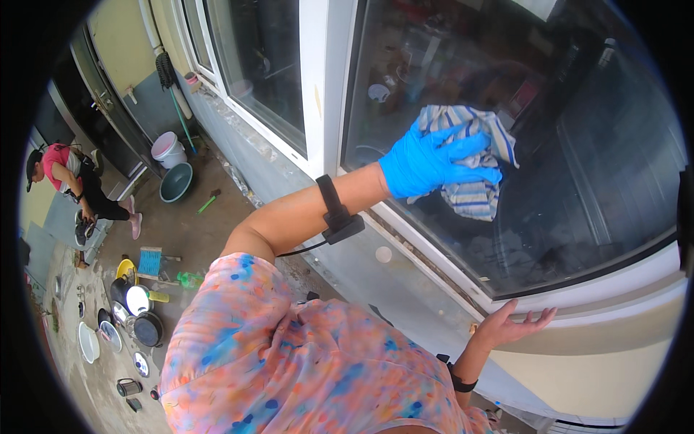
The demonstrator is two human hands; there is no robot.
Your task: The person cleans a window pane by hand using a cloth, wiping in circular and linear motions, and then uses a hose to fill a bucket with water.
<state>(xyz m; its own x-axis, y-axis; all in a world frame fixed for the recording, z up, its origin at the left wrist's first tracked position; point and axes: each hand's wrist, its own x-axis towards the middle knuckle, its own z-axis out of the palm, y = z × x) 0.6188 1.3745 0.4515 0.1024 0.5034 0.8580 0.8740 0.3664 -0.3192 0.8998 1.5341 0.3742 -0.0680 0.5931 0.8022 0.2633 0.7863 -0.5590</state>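
My left hand point(442, 157), in a blue rubber glove, presses a crumpled striped cloth point(474, 200) against a dark window pane point(542, 206). The cloth is white and grey with blue stripes, and the spread fingers cover part of it. A black strap with a small box point(341, 219) sits on the left forearm. Bare and empty, my right hand point(509, 325) hangs with fingers apart beside the lower corner of the white window frame point(574, 290). From this view I cannot tell whether it touches the frame.
At far left a person point(70, 173) bends with dark shoes point(84, 230) in hand. A white bucket point(169, 149), a green basin point(176, 183) and a mop point(176, 103) stand by the wall. Pots and lids, including a dark pot point(148, 329), lie across the concrete ground.
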